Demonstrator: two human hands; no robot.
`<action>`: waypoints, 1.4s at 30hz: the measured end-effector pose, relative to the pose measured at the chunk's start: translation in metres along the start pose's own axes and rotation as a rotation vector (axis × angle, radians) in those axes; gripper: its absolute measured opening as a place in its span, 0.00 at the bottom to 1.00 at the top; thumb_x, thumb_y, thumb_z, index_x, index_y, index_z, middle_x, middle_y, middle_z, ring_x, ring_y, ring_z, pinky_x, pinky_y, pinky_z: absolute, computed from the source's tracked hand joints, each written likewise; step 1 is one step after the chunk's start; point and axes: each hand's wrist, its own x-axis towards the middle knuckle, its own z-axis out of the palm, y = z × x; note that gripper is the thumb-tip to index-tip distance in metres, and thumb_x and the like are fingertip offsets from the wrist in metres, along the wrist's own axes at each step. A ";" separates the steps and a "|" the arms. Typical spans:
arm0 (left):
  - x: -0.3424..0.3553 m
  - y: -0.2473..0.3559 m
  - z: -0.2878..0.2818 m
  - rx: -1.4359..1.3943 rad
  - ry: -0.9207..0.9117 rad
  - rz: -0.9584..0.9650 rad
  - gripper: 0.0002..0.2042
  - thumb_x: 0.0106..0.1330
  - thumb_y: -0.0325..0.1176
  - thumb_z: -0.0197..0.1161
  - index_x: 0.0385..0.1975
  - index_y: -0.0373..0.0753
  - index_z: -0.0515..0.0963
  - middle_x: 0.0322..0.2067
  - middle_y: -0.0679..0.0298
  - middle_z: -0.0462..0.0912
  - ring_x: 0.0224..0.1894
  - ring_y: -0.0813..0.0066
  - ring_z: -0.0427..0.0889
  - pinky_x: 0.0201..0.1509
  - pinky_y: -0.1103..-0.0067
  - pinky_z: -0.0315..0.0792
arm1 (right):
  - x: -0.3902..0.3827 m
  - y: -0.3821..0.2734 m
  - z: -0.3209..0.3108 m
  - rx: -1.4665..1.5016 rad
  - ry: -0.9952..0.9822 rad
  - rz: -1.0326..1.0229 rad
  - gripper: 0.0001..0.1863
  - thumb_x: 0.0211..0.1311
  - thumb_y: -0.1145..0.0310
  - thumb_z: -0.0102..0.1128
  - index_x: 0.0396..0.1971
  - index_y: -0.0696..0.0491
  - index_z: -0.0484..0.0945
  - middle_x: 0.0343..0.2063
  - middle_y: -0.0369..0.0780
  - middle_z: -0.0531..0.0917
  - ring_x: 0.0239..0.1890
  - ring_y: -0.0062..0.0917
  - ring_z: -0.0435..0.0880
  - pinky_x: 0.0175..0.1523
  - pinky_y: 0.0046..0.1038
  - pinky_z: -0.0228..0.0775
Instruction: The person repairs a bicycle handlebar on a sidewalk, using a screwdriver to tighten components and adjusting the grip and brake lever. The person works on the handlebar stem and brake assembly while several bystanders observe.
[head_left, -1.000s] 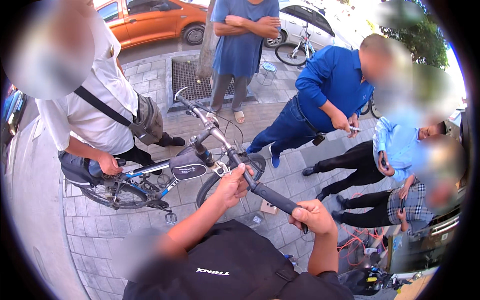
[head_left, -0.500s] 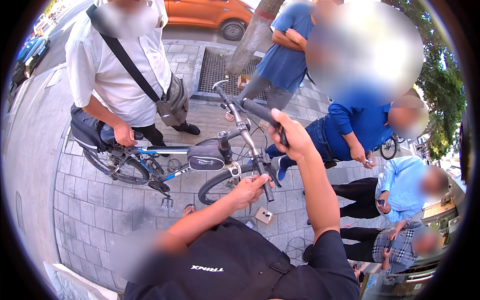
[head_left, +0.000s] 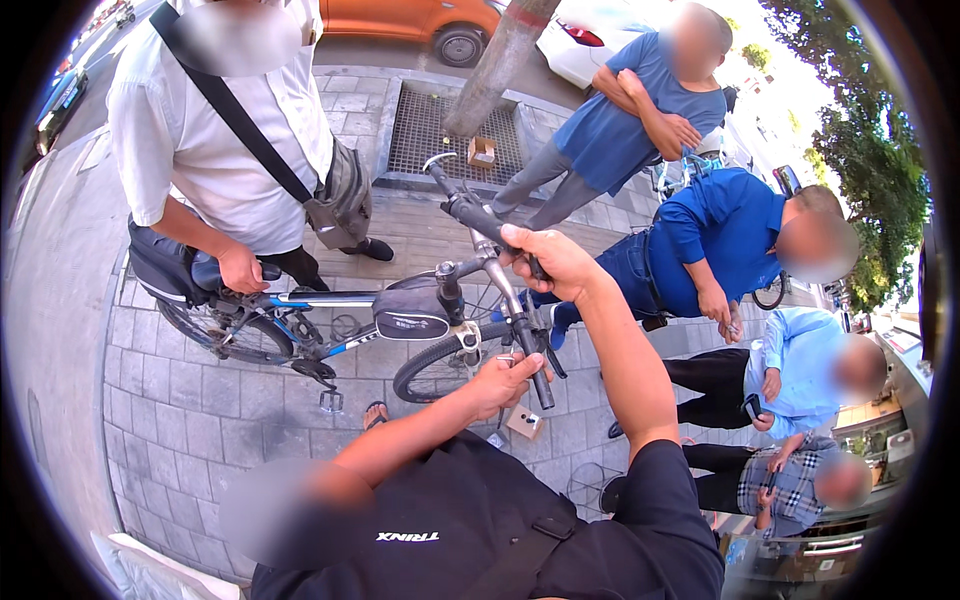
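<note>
A bicycle's silver handlebar [head_left: 497,265] crosses in front of me, its near end a bare black tube [head_left: 540,385] beside a brake lever [head_left: 554,355]. My right hand [head_left: 560,265] is closed around a loose black handlebar grip [head_left: 480,219], held above the bar near the stem. My left hand [head_left: 497,385] pinches a thin metal tool [head_left: 505,360] at the brake clamp, close to the bar's near end. A black frame bag [head_left: 410,320] hangs behind the stem, above the front wheel [head_left: 420,375].
A person in white [head_left: 220,150] holds the bicycle by its saddle. Several other people [head_left: 715,260] stand along the right. A small box [head_left: 525,422] lies on the paving [head_left: 200,450], another [head_left: 481,152] by the tree grate [head_left: 420,130]. Parked cars [head_left: 410,30] line the road behind.
My right hand has pulled the grip off the bar's near end and carried it up toward the stem. My left hand has moved to the brake clamp. My view has turned.
</note>
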 end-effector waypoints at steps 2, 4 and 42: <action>0.004 -0.002 -0.003 0.001 -0.032 -0.015 0.17 0.82 0.47 0.61 0.49 0.38 0.81 0.32 0.73 0.83 0.14 0.89 0.57 0.16 0.82 0.48 | 0.000 0.005 0.001 -0.049 0.007 0.014 0.25 0.69 0.45 0.72 0.34 0.56 0.86 0.18 0.29 0.76 0.12 0.11 0.66 0.16 0.19 0.48; 0.005 -0.001 -0.003 -0.002 -0.019 -0.021 0.16 0.82 0.47 0.61 0.49 0.38 0.81 0.33 0.71 0.85 0.14 0.90 0.57 0.16 0.82 0.48 | 0.001 0.009 0.003 -0.249 0.104 -0.074 0.24 0.68 0.48 0.74 0.39 0.58 0.88 0.21 0.32 0.81 0.17 0.16 0.75 0.22 0.24 0.61; 0.000 0.019 -0.002 0.066 -0.094 -0.081 0.17 0.81 0.49 0.60 0.41 0.40 0.84 0.14 0.81 0.59 0.12 0.89 0.50 0.16 0.80 0.43 | -0.099 0.103 0.014 0.536 0.493 -0.252 0.15 0.74 0.63 0.68 0.49 0.59 0.82 0.25 0.35 0.83 0.16 0.15 0.73 0.18 0.17 0.56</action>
